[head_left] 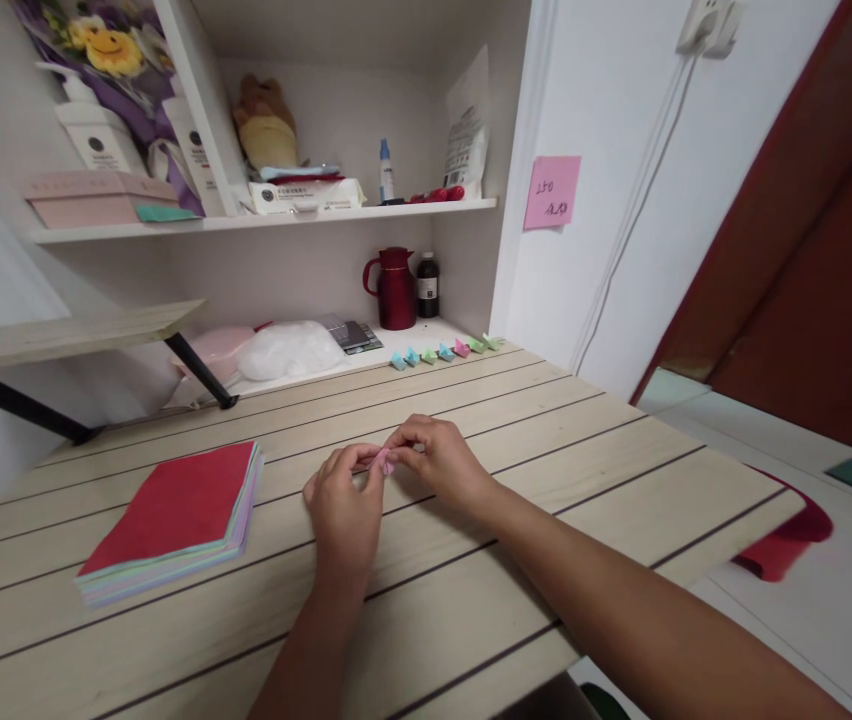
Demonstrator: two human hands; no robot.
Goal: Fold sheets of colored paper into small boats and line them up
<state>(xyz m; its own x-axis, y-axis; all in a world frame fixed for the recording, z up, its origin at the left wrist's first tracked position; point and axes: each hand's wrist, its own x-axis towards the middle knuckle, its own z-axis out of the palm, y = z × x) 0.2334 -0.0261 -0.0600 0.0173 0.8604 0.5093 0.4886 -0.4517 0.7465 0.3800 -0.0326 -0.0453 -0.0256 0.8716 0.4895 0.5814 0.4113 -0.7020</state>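
Note:
Between my fingertips, just above the middle of the wooden table [546,440], is a small piece of folded pink paper [385,462], mostly hidden by the fingers. My left hand [347,495] pinches it from the left. My right hand [437,458] grips it from the right with thumb and forefinger. To the left lies a stack of coloured paper [178,510] with a red sheet on top. Along the far edge stands a row of several small folded paper figures [445,352] in blue, green and pink.
Behind the table, a white shelf [268,222] holds bottles and boxes. A red jug [397,290] and a dark bottle [428,285] stand below it. A raised wooden stand [73,335] is at the left. A red stool [786,535] is on the floor at the right.

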